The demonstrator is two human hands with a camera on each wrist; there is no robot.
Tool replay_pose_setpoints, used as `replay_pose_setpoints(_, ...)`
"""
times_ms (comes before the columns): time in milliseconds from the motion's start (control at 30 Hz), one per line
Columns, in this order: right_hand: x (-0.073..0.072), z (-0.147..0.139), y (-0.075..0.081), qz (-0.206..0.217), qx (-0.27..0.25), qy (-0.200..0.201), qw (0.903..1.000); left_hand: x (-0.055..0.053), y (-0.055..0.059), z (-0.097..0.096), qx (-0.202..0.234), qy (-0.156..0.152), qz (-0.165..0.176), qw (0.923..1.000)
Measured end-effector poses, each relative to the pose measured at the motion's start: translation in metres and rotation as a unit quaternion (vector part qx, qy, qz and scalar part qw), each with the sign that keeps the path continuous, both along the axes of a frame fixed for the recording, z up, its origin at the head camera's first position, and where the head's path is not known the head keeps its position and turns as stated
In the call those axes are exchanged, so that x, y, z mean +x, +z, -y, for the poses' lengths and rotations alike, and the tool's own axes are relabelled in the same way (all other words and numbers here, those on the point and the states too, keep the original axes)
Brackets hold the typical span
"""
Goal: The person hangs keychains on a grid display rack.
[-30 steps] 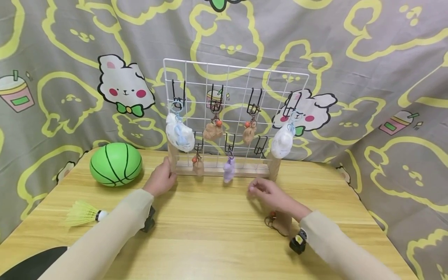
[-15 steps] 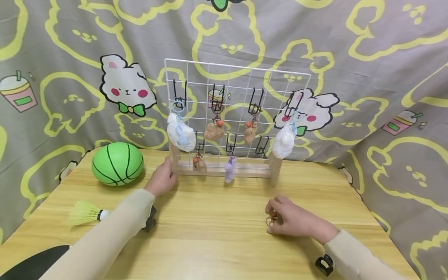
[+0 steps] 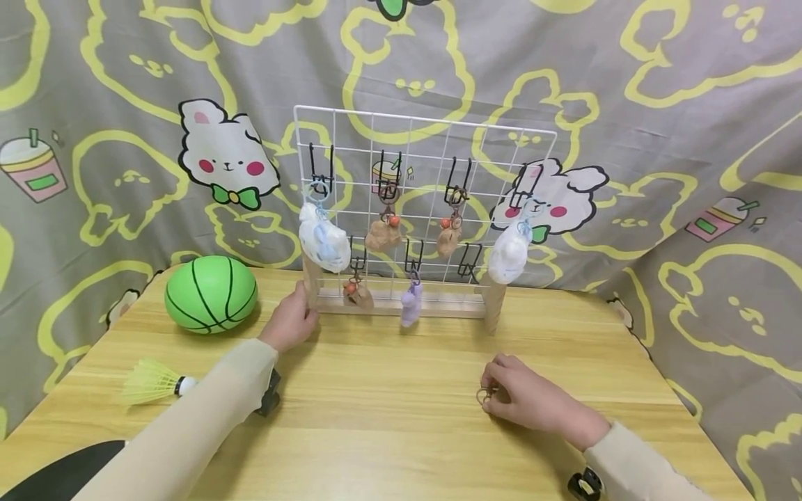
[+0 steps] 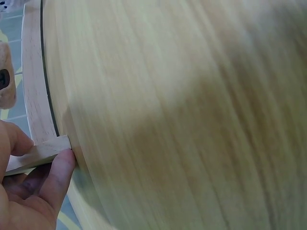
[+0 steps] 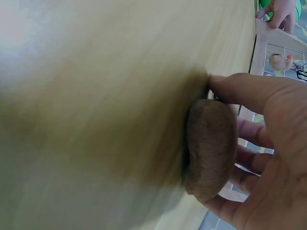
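My left hand (image 3: 290,320) grips the left wooden foot (image 4: 41,154) of a white wire grid rack (image 3: 410,122), thumb on one side and fingers on the other. To the right, on the table, my right hand (image 3: 532,395) has its fingers curled round a brown plush keychain (image 5: 211,148). Its metal ring (image 3: 482,396) pokes out by the fingertips; the hand hides the plush in the head view. On the rack's black hooks hang two white plush keychains (image 3: 324,240), several brown plush keychains (image 3: 383,234) with orange beads, and a purple keychain (image 3: 411,306).
A green toy basketball (image 3: 211,295) sits left of the rack. Nearer lies a yellow shuttlecock (image 3: 150,383), partly behind the left sleeve. A dark rounded object (image 3: 63,474) is at the lower left. Patterned cloth (image 3: 410,56) stands behind the table.
My right hand has moved from beside the rack's right foot, nearer and rightward, and taken hold of the brown keychain on the table. My left hand stays on the rack's foot.
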State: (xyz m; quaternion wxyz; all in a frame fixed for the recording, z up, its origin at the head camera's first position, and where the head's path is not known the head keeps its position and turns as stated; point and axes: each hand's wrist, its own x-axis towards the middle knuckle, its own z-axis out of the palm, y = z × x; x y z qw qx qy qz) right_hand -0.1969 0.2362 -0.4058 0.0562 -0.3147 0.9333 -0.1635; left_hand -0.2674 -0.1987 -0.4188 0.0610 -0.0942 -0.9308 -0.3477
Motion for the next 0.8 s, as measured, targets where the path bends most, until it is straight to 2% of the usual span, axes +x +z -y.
replay_pose_setpoints(133, 0.002, 0.0, -0.003, -0.03, -0.002, -0.003, 0.9995, 0.002, -0.002, 0.0, -0.002, 0.001, -0.001, 1.0)
replay_pose_setpoints(433, 0.002, -0.004, -0.007, -0.069, -0.044, -0.002, 0.9967, 0.004, -0.002, -0.001, -0.005, 0.002, -0.012, 0.9999)
replay_pose_setpoints(533, -0.001, -0.005, -0.007, -0.042, -0.062, -0.014, 0.9971, 0.003, -0.003, -0.001, -0.005, 0.001, -0.008, 1.0)
replay_pose_setpoints(633, -0.004, -0.006, -0.009, -0.001, -0.111, -0.026, 0.9935, 0.003, -0.004, -0.001, -0.004, 0.002, -0.007, 1.0)
replay_pose_setpoints(800, -0.011, -0.01, -0.015, 0.06, -0.217, -0.036, 0.9737, 0.002, -0.001, -0.002, -0.006, 0.003, -0.006, 1.0)
